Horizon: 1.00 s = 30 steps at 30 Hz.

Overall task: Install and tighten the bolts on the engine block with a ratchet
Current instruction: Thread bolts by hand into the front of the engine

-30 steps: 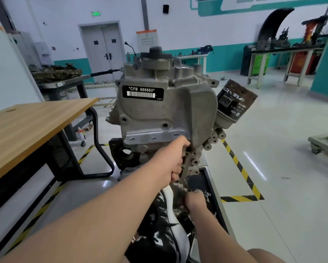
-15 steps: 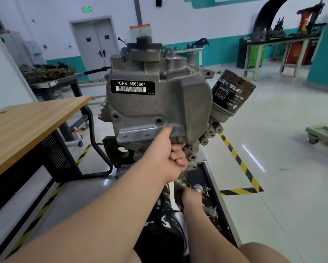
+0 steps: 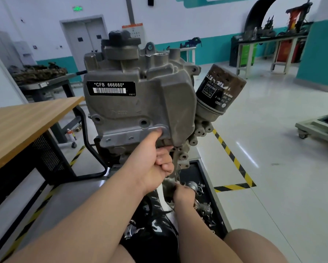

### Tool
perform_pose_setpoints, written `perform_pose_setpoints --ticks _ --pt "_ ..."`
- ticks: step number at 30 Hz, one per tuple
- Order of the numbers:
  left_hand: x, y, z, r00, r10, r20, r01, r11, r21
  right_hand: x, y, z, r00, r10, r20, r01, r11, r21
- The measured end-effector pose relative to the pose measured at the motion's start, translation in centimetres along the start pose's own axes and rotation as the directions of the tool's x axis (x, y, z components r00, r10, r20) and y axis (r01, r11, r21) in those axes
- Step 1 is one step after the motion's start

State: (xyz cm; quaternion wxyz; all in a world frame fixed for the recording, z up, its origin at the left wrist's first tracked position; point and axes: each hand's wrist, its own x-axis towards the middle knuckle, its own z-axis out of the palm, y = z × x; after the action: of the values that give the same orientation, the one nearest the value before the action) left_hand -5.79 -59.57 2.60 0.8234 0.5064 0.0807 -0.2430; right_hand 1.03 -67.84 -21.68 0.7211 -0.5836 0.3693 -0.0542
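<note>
A grey engine block with a black label reading CFB 666660 stands upright in front of me, a dark oil filter sticking out on its right side. My left hand grips the block's lower edge, thumb pressed on the light metal bracket and fingers curled underneath. Lower down, my right hand reaches to the underside of the block, its fingers hidden behind the casting; what it holds cannot be seen. No ratchet shows.
A black tray of several loose metal parts lies under the block at the right. A wooden-topped table stands at left. Yellow-black floor tape runs right of the stand. Workbenches line the far wall.
The view has shifted closer to the block. My left thumb has moved up onto the bracket, and my right hand has stayed low by the tray.
</note>
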Motion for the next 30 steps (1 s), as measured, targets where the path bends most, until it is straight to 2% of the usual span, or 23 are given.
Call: perform_pose_setpoints --ticks 5,10,12,15,16,19,25,30 --pt "0.7 0.4 0.0 0.999 -0.026 0.047 0.024 0.999 0.032 0.2 -0.9 0.4 0.999 -0.007 -0.034 0.008 0.999 0.044" --pt "2.2 0.7 -0.1 0.998 -0.022 0.054 0.02 0.999 0.038 0.7 -4.9 0.1 0.991 -0.077 -0.108 0.087 0.991 0.099" --pt "2.5 0.6 -0.2 0.999 -0.027 0.044 0.026 0.999 0.041 1.1 -4.3 -0.4 0.996 -0.026 -0.087 0.036 0.993 0.108" --pt "2.6 0.5 -0.5 0.997 -0.038 0.065 0.035 0.998 0.05 1.0 -1.0 -0.8 0.994 0.113 0.009 -0.114 0.993 0.019" --pt "2.6 0.6 -0.6 0.997 -0.04 0.068 0.037 0.998 0.049 0.8 -0.5 -1.0 0.986 0.156 0.065 -0.16 0.985 0.064" --pt "2.7 0.6 -0.6 0.997 -0.044 0.059 0.041 0.997 0.061 0.9 -0.1 -1.8 0.986 0.153 0.064 -0.155 0.988 0.024" --pt "2.6 1.0 -0.6 0.995 -0.084 0.049 0.08 0.994 0.067 0.4 0.4 -2.0 0.994 0.084 0.065 -0.079 0.994 -0.079" --pt "2.9 0.7 -0.8 0.997 -0.061 0.043 0.057 0.994 0.09 0.5 0.0 -0.8 0.998 -0.06 0.019 0.062 0.982 -0.179"
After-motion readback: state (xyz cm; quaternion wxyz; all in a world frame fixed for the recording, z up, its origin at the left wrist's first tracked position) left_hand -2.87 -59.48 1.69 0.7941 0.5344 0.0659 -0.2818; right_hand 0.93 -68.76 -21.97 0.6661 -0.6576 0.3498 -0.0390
